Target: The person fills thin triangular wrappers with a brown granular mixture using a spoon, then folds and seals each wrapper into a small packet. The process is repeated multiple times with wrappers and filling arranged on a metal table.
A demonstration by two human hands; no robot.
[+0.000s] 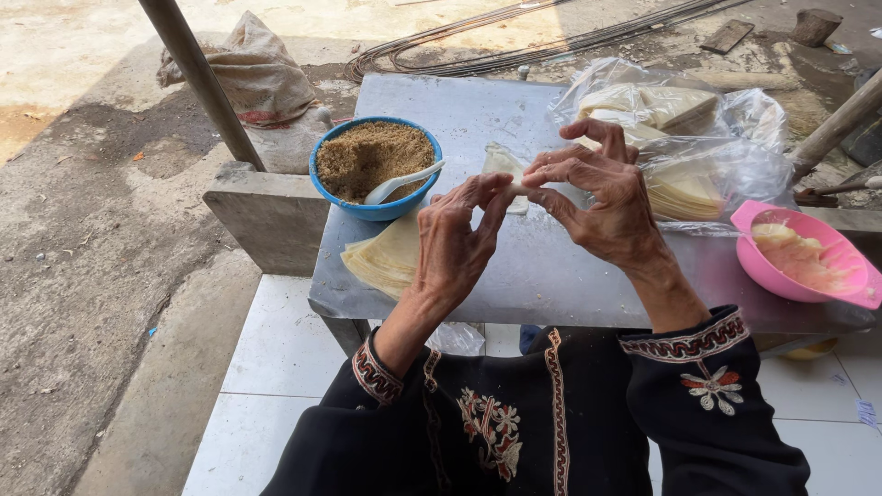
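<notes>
Black embroidered sleeves [551, 422] lie nearest, at the table's [551, 276] near edge. The table is smooth grey metal. Above its middle the left hand [455, 243] and right hand [602, 197] meet, fingers [501, 188] of both pinched narrow on a small folded wrapper [507, 170], pale and thin, held just over the tabletop. Beside the left hand, toward the near left corner, lies a fanned stack of thin cream sheets [386, 257]. Past it at the left edge stands a round blue bowl [375, 168] of coarse brown crumbly filling with a white spoon [400, 182] resting in it. At the right edge sits a pink bowl [804, 257] of pale paste. Behind the right hand, crinkled clear plastic bags [698, 138] hold more flat sheets toward the far right corner. Beyond the table lie a sack [257, 69] and coiled wire [514, 46] on bare ground.
</notes>
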